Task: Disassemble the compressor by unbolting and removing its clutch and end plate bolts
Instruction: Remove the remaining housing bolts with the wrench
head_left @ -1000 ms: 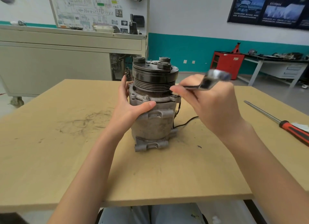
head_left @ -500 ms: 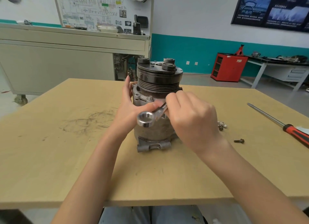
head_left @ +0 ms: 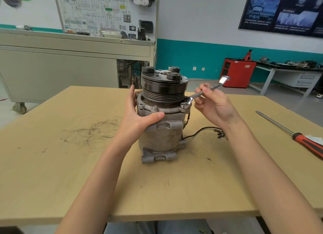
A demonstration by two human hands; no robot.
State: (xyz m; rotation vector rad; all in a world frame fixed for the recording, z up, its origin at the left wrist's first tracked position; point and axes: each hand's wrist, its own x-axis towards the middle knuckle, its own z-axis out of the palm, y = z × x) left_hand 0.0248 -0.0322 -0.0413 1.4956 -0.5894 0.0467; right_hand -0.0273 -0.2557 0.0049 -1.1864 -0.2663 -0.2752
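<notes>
A grey compressor [head_left: 160, 135] stands upright in the middle of the wooden table [head_left: 52, 172], its dark grooved clutch pulley [head_left: 163, 88] on top. My left hand [head_left: 139, 114] grips the body just under the end plate, thumb across the front. My right hand [head_left: 213, 104] pinches the shaft of a silver wrench [head_left: 202, 93]. The wrench's ring end sits over a bolt [head_left: 183, 105] at the right corner of the end plate. Another bolt [head_left: 154, 108] stands at the front of the plate, above my left thumb.
A red-handled screwdriver [head_left: 297, 135] lies at the table's right edge. Loose bolts [head_left: 220, 134] and a black wire [head_left: 199, 131] lie right of the compressor. Behind the table stand a grey cabinet [head_left: 70, 71], a red tool cart [head_left: 238, 72] and a workbench [head_left: 286, 71].
My right hand has swung the wrench from the front of the compressor back out to the right, so its free end points up and right again. My left hand has kept its grip.
</notes>
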